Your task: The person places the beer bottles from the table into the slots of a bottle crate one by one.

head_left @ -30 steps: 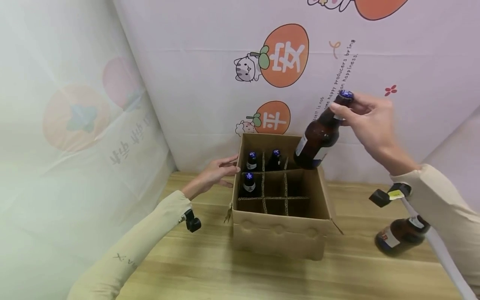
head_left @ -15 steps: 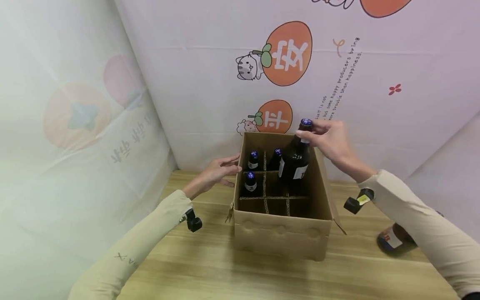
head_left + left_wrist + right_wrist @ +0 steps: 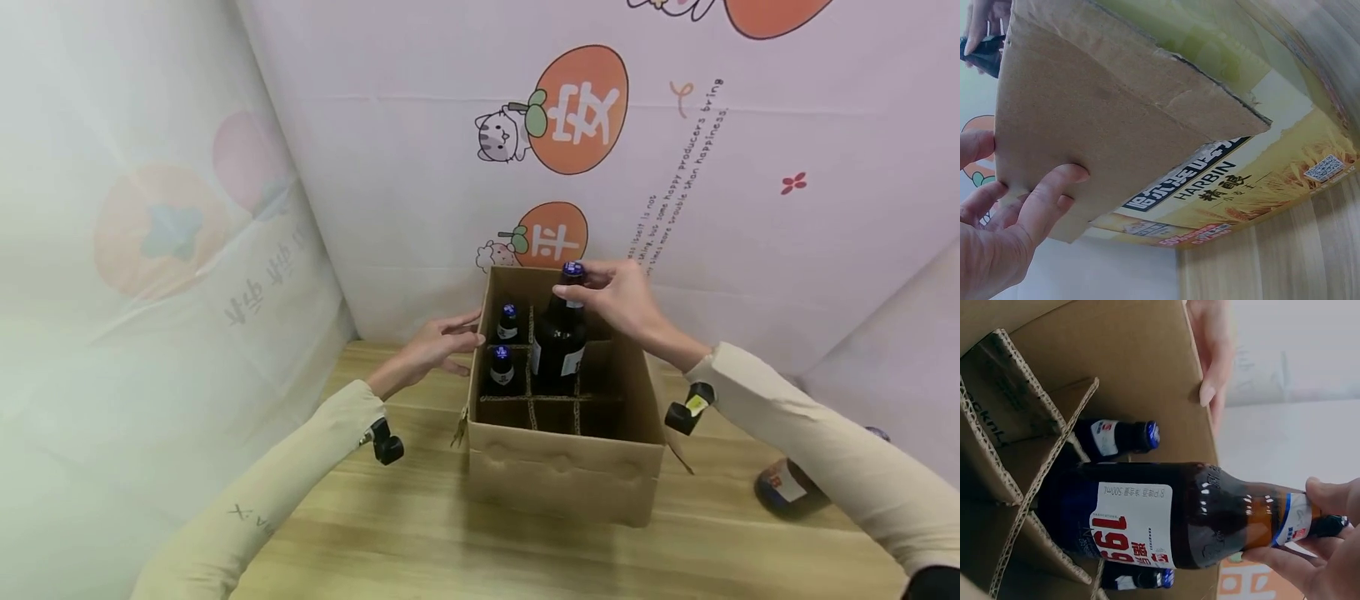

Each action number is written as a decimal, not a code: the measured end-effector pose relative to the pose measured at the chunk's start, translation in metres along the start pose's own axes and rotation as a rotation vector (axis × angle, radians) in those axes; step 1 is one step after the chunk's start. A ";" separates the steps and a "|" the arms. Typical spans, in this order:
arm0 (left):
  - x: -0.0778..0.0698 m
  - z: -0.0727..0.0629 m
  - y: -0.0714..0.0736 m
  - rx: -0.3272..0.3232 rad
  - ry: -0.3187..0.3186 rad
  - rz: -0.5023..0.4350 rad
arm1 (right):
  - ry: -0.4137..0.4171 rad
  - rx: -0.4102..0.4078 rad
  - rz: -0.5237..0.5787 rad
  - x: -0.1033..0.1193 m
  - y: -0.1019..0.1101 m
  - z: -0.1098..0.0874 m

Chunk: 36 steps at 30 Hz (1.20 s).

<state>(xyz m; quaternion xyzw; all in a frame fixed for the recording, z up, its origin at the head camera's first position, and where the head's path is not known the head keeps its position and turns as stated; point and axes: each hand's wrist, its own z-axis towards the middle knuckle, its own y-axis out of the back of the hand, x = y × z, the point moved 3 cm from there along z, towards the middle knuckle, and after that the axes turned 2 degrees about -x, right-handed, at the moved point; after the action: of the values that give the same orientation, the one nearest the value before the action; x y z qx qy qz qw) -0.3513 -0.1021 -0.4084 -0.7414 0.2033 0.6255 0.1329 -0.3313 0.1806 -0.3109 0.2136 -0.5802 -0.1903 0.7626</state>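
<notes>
My right hand [image 3: 617,296] grips a brown beer bottle [image 3: 558,342] by its neck, thumb and fingers around it below the blue cap. The bottle stands over the middle compartment of a cardboard box [image 3: 562,467], its lower end down among the dividers; a white label with red print [image 3: 1135,519] shows in the right wrist view. Two capped bottles, one at the back left [image 3: 507,323] and one at the middle left [image 3: 501,371], sit in the box. My left hand [image 3: 431,346] rests against the box's left side, thumb on the flap [image 3: 1122,106].
Cardboard dividers [image 3: 532,408] split the box into cells. Partly behind my right sleeve, another brown bottle [image 3: 787,487] is on the wooden table [image 3: 360,533] at the right. A printed white cloth [image 3: 405,167] hangs close behind the box.
My right hand has carried the bottle left and down, from above the box's back right corner into the middle compartment. The left hand has stayed at the box's side.
</notes>
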 end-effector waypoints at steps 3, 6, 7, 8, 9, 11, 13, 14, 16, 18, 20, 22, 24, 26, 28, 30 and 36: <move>-0.001 -0.001 0.000 -0.009 0.002 -0.006 | -0.034 0.032 -0.022 -0.007 -0.001 0.003; 0.001 0.001 -0.001 -0.013 0.006 -0.012 | -0.078 0.070 -0.039 -0.015 -0.003 0.004; 0.001 0.001 -0.001 -0.013 0.008 -0.013 | -0.088 0.082 -0.043 -0.018 -0.004 0.005; 0.001 0.001 -0.001 -0.012 0.009 -0.014 | -0.093 0.096 -0.055 -0.020 -0.005 0.006; 0.002 0.001 -0.001 -0.008 0.010 -0.014 | -0.100 0.110 -0.066 -0.022 -0.006 0.006; 0.002 0.000 -0.001 -0.004 0.009 -0.015 | -0.101 0.133 -0.089 -0.025 -0.008 0.007; 0.002 0.000 -0.001 -0.004 0.008 -0.014 | -0.094 0.153 -0.115 -0.027 -0.009 0.009; 0.002 0.000 0.000 -0.005 0.006 -0.012 | -0.089 0.164 -0.133 -0.027 -0.010 0.011; 0.002 0.000 0.000 -0.010 0.003 -0.012 | -0.071 0.184 -0.182 -0.028 -0.012 0.013; 0.002 0.001 0.001 -0.010 0.001 -0.010 | -0.043 0.215 -0.244 -0.029 -0.015 0.015; 0.002 0.002 0.001 -0.005 0.002 -0.009 | -0.013 0.245 -0.296 -0.030 -0.017 0.016; 0.002 0.003 0.001 -0.001 0.004 -0.011 | 0.021 0.279 -0.339 -0.031 -0.020 0.017; 0.002 0.003 0.001 -0.001 0.004 -0.015 | 0.039 0.316 -0.353 -0.030 -0.023 0.018; 0.002 0.003 0.003 -0.005 0.001 -0.013 | 0.042 0.354 -0.366 -0.030 -0.028 0.020; 0.002 0.003 0.004 -0.007 0.000 -0.013 | 0.037 0.399 -0.373 -0.032 -0.033 0.021; 0.002 0.003 0.003 -0.010 0.003 -0.013 | 0.038 0.442 -0.389 -0.036 -0.038 0.022; 0.002 0.004 0.002 -0.010 0.011 -0.009 | -0.006 0.608 -0.411 -0.038 -0.048 0.022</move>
<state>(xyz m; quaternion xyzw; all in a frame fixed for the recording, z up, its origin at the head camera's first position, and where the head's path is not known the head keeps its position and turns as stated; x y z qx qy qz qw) -0.3555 -0.1022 -0.4113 -0.7466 0.1975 0.6217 0.1310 -0.3646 0.1589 -0.3628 0.5421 -0.5575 -0.1588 0.6083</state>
